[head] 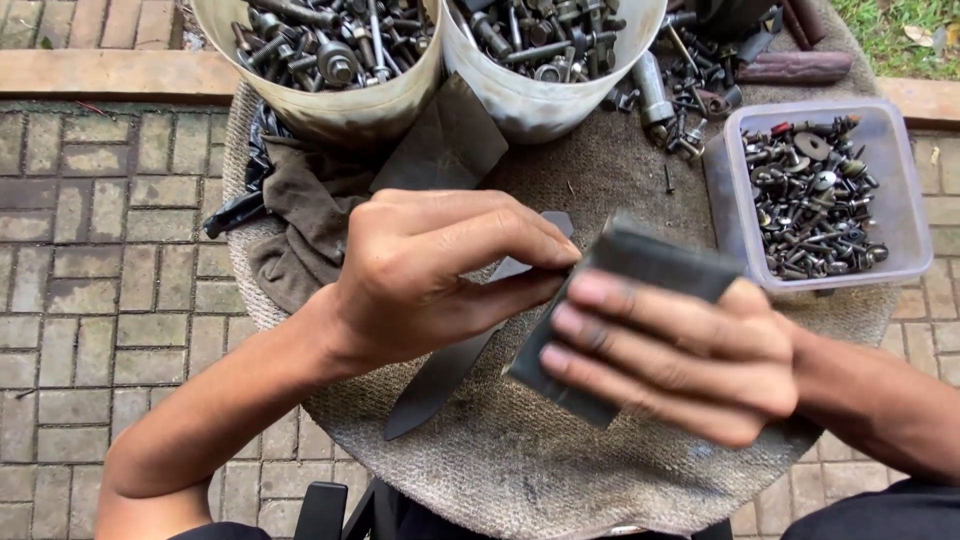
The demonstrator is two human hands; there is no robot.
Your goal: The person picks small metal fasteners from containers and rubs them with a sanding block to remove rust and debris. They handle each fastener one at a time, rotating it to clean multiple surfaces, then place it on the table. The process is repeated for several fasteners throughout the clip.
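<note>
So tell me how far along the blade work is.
Done: cannot tell; the dark blade looks dull along its visible length. In hand: the left hand pinches the blade, the right hand holds a dark abrasive sheet against it. Left: probably most of the rubbing; the buckets and tub of bolts sit apart.
</note>
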